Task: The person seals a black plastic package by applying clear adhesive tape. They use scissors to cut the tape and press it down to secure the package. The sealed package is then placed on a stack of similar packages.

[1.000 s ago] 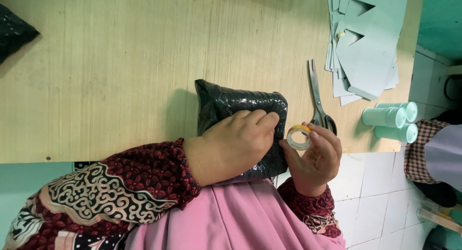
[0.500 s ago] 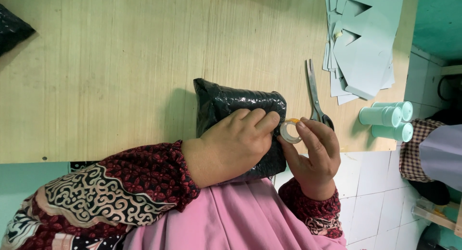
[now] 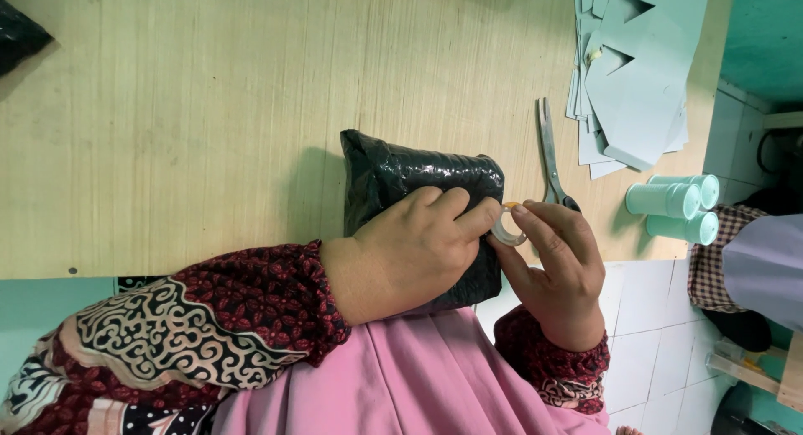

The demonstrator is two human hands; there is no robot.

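A wooden worktop [image 3: 209,109] carries a black plastic-wrapped parcel [image 3: 401,180] at its near edge. The left hand [image 3: 410,251] presses flat on the parcel, fingers touching a small tape roll [image 3: 508,227] that the right hand [image 3: 556,263] pinches just beside it. Scissors [image 3: 548,150] lie near, beside pale blue paper pieces [image 3: 636,75].

Both bare hands, left hand [image 3: 410,255] and right hand [image 3: 556,272], emerge from dark red floral sleeves [image 3: 251,305] with cream scrollwork, behind the fingers; a pink garment [image 3: 401,381] hangs between.
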